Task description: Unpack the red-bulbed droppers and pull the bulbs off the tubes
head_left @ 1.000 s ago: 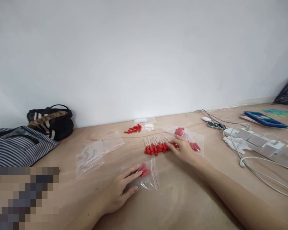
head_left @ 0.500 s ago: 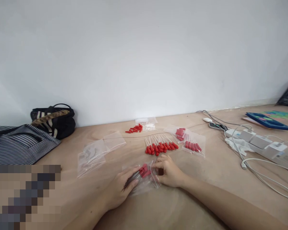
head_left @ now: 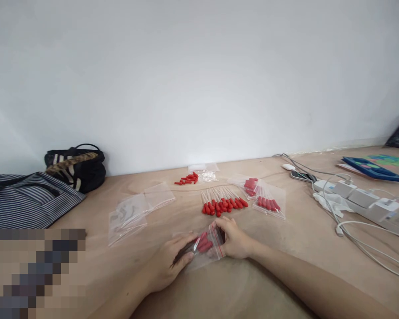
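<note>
In front of me lies a clear zip-lock bag (head_left: 199, 261) with several red-bulbed droppers (head_left: 204, 243) inside, their bulbs towards the zip end. My left hand (head_left: 173, 259) is closed round the left part of the bag, fingers and thumb on its two sides. With bent fingers my right hand (head_left: 234, 238) grips the zip end, where a red line shows. Just beyond my hands, loose droppers (head_left: 224, 204) with red bulbs and clear tubes lie in a fanned row. To the right rest filled zip-lock bags (head_left: 269, 206) of droppers.
Flat zip-lock bags (head_left: 133, 212) lie at the left. Red bulbs (head_left: 188, 178) and a bag of clear tubes (head_left: 208, 173) lie near the wall. A power strip (head_left: 362, 201) with white cables is on the right; a striped bag (head_left: 36, 201) and a black bag (head_left: 89, 170) sit left.
The zip end of the bag has tilted up and now faces me, its red line showing. My right fingers have shifted behind that edge. My left hand has hardly moved.
</note>
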`<state>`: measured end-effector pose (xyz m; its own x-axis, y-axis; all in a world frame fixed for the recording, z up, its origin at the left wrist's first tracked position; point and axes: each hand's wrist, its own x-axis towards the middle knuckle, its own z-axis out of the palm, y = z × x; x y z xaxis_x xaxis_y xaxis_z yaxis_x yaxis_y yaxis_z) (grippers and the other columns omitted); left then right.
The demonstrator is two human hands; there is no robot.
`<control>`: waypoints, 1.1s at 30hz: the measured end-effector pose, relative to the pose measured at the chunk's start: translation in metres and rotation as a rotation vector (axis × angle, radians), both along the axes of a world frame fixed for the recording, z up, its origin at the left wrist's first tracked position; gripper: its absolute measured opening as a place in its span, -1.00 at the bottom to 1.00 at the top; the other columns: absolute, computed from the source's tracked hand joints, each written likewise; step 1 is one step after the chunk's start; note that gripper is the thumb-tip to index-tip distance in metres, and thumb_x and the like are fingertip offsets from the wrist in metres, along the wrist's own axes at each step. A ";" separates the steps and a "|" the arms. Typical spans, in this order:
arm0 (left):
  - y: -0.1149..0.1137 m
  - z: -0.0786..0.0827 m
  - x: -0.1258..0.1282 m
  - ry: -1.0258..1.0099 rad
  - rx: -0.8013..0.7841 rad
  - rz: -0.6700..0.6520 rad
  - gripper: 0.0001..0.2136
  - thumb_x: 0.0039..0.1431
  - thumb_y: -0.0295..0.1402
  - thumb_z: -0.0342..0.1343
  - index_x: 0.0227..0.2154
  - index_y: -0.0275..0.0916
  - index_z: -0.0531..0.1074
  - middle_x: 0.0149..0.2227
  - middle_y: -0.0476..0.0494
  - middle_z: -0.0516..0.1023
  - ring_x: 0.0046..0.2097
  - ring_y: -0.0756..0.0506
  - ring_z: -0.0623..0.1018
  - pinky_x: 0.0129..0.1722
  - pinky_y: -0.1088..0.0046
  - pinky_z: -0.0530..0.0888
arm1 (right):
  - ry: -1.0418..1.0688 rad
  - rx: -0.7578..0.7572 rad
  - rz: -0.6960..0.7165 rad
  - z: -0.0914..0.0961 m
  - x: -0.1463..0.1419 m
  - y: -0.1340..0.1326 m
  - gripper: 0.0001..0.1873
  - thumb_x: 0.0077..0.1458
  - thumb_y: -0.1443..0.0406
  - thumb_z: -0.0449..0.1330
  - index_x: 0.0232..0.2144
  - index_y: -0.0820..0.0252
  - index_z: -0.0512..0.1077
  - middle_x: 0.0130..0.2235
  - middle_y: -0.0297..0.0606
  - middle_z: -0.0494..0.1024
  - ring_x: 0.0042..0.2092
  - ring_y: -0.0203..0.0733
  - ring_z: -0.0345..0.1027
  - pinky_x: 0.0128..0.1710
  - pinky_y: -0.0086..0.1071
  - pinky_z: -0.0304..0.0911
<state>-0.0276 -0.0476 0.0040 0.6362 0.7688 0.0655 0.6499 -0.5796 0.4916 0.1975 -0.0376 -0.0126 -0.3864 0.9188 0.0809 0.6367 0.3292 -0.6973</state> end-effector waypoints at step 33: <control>0.003 0.007 -0.013 0.054 -0.044 -0.022 -0.62 0.16 -0.17 -0.07 0.04 -0.07 0.26 0.14 -0.10 0.23 0.15 -0.17 0.24 0.12 0.13 0.20 | -0.133 0.193 0.132 0.011 0.041 0.004 -0.54 -0.33 0.14 0.32 -0.31 0.12 0.36 -0.24 -0.31 0.39 -0.17 -0.15 0.20 -0.10 -0.21 -0.03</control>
<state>-0.0401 -0.0444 0.0112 0.6549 0.7558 -0.0028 0.6631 -0.5728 0.4818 0.2389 -0.0333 -0.0019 -0.5204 0.8323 0.1907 0.6612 0.5341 -0.5268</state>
